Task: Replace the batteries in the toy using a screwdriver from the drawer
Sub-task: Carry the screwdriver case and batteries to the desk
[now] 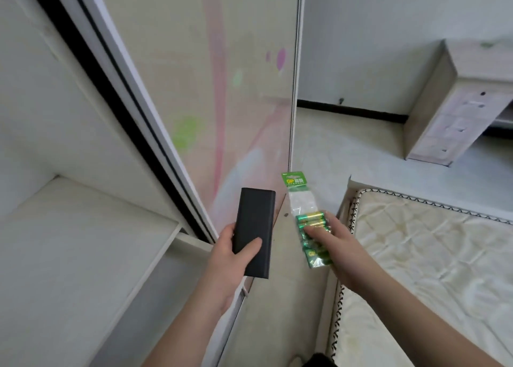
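Left hand point(230, 251) grips black case point(254, 232) | right hand point(337, 246) pinches battery pack point(311, 228) — floor strip point(308, 150) between wardrobe door point(211, 89), mattress point(416, 244)

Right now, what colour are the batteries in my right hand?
Green and gold batteries, clearest in the head view.

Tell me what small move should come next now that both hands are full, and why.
Probably set something down on the bare quilted mattress to the right. The left hand grips a flat black rectangular case, the right hand holds a clear plastic pack of green batteries, and no free hand remains for a screwdriver.
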